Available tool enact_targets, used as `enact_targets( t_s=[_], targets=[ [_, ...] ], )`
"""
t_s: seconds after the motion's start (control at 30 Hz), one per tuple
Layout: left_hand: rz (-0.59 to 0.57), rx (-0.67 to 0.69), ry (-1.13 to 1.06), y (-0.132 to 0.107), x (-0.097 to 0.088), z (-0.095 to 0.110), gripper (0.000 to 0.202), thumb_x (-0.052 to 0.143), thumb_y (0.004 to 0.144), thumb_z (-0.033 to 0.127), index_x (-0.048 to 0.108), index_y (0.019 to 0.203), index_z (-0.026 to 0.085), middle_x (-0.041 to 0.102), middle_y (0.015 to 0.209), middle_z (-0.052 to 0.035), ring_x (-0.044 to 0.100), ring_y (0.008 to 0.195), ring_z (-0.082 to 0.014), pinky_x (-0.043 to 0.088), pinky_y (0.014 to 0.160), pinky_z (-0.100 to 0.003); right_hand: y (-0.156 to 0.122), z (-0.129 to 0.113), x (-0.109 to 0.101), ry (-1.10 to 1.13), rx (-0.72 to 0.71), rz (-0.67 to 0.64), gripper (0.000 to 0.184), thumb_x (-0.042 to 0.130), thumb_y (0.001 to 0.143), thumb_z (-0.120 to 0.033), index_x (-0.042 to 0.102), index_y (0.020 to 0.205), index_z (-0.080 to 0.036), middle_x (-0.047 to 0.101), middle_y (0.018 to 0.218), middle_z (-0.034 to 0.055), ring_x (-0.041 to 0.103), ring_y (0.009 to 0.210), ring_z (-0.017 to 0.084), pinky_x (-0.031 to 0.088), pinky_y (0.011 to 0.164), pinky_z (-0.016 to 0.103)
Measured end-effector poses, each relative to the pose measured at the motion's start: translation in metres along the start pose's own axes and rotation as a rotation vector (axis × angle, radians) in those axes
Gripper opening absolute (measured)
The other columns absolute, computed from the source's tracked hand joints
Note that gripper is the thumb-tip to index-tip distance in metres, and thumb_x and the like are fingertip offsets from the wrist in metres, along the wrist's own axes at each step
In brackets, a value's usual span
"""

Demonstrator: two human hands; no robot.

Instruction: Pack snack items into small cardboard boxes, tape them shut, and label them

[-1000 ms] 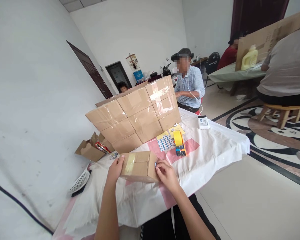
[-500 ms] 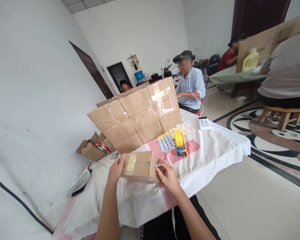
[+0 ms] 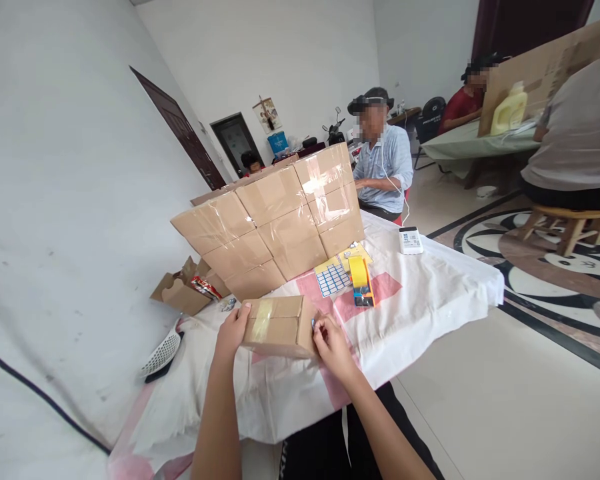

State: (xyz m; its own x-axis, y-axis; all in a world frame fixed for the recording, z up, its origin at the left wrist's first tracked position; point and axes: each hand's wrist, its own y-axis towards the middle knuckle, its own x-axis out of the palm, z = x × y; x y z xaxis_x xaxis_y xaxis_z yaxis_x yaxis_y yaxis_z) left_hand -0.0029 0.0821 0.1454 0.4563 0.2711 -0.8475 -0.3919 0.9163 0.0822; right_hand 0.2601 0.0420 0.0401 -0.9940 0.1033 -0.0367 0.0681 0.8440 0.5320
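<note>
A small closed cardboard box [image 3: 284, 328], with a strip of clear yellowish tape across its top, sits tilted at the near side of the table. My left hand [image 3: 232, 329] grips its left end, thumb on top. At the box's right end, my right hand [image 3: 333, 343] has thumb and forefinger pinched on a small blue-and-white sticker [image 3: 313, 323], held against or close to that face; the fingers hide most of it. Beyond lie a sheet of blue-bordered stickers [image 3: 333, 281] and a tape dispenser [image 3: 362, 283] with a yellow roll.
A wall of taped cardboard boxes [image 3: 285, 223] stands across the table. An opened carton [image 3: 180, 290] and a white perforated basket [image 3: 163, 353] are at the left. A white device [image 3: 411, 241] rests on the cloth [image 3: 430, 293]. A person [image 3: 383, 150] sits beyond the table.
My right fingers have closed in further over the sticker at the box's end, covering more of it. My left hand keeps its hold. The camera view has shifted slightly.
</note>
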Motion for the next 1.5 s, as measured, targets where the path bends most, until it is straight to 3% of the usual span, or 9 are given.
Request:
enact_targets(
  t_s=[0.47,0.67,0.83,0.97,1.0,1.07,1.13,1.2,1.5],
  targets=[
    [0.009,0.007,-0.014,-0.001,0.0,-0.002,0.052,0.035,0.092,0.068,0.066,0.094,0.026,0.076,0.113,-0.0116,0.067,0.114,-0.0344,0.051,0.093,-0.041,-0.002,0.006,0.0,0.066,0.045,0.026,0.022,0.042,0.102,-0.031,0.051,0.085,-0.023,0.057,0.087,0.0029,0.056,0.082,0.019,0.044,0.076,0.031],
    [0.004,0.003,-0.023,-0.001,0.001,-0.001,0.051,0.036,0.091,0.068,0.065,0.093,0.025,0.075,0.115,-0.0122,0.066,0.116,-0.0346,0.05,0.095,-0.042,-0.003,0.005,-0.007,0.124,0.033,0.02,0.019,0.051,0.1,-0.033,0.064,0.091,-0.022,0.062,0.092,0.0048,0.06,0.085,0.019,0.045,0.074,0.03],
    [-0.002,0.002,-0.03,-0.002,-0.001,0.0,0.052,0.036,0.091,0.069,0.065,0.093,0.025,0.076,0.112,-0.0122,0.066,0.115,-0.0354,0.05,0.095,-0.043,-0.005,0.0,-0.008,0.163,-0.02,0.015,0.024,0.055,0.097,-0.034,0.062,0.079,-0.021,0.06,0.081,0.0033,0.057,0.074,0.018,0.043,0.066,0.029],
    [0.005,0.003,-0.047,-0.002,-0.001,-0.001,0.053,0.037,0.091,0.07,0.065,0.092,0.026,0.076,0.11,-0.0117,0.067,0.111,-0.0353,0.05,0.092,-0.043,-0.008,0.003,-0.009,0.134,-0.058,0.031,0.016,0.054,0.095,-0.036,0.061,0.09,-0.022,0.063,0.094,0.0065,0.062,0.092,0.023,0.05,0.083,0.036],
    [0.007,0.005,-0.052,-0.002,-0.001,-0.001,0.053,0.037,0.091,0.07,0.066,0.091,0.026,0.076,0.11,-0.0117,0.067,0.11,-0.0354,0.05,0.092,-0.043,-0.009,0.005,-0.01,0.098,-0.073,0.002,0.023,0.058,0.092,-0.038,0.061,0.108,-0.022,0.063,0.112,0.0103,0.061,0.11,0.026,0.05,0.095,0.04],
    [0.01,0.01,-0.064,-0.001,-0.001,-0.002,0.053,0.037,0.09,0.071,0.066,0.089,0.026,0.076,0.107,-0.0119,0.067,0.108,-0.0359,0.05,0.091,-0.043,-0.01,0.008,-0.011,0.002,-0.075,-0.129,0.075,0.069,0.084,-0.043,0.038,0.149,-0.021,0.042,0.152,0.0161,0.036,0.146,0.033,0.034,0.119,0.051],
    [0.004,0.022,-0.083,0.0,0.0,-0.004,0.053,0.039,0.09,0.071,0.066,0.087,0.025,0.076,0.105,-0.0115,0.068,0.107,-0.036,0.049,0.09,-0.044,-0.012,0.01,-0.011,-0.095,-0.029,-0.293,0.113,0.077,0.077,-0.043,0.007,0.163,-0.021,0.014,0.169,0.0157,0.008,0.158,0.034,0.015,0.128,0.055],
    [-0.007,0.041,-0.111,0.0,0.0,-0.007,0.052,0.041,0.089,0.07,0.067,0.087,0.025,0.076,0.104,-0.0106,0.067,0.106,-0.0351,0.048,0.092,-0.044,-0.012,0.008,-0.01,-0.16,0.026,-0.392,0.124,0.079,0.075,-0.039,-0.006,0.164,-0.023,0.004,0.171,0.014,-0.001,0.159,0.033,0.011,0.129,0.054],
    [-0.032,0.093,-0.287,0.004,0.003,-0.023,0.054,0.05,0.083,0.073,0.071,0.091,0.023,0.076,0.103,-0.0071,0.066,0.105,-0.0317,0.046,0.095,-0.041,-0.009,-0.016,-0.007,-0.34,0.084,-0.387,0.157,0.094,0.051,-0.038,-0.016,0.163,-0.025,0.027,0.158,0.0196,0.021,0.151,0.042,0.028,0.12,0.056]
  ],
)
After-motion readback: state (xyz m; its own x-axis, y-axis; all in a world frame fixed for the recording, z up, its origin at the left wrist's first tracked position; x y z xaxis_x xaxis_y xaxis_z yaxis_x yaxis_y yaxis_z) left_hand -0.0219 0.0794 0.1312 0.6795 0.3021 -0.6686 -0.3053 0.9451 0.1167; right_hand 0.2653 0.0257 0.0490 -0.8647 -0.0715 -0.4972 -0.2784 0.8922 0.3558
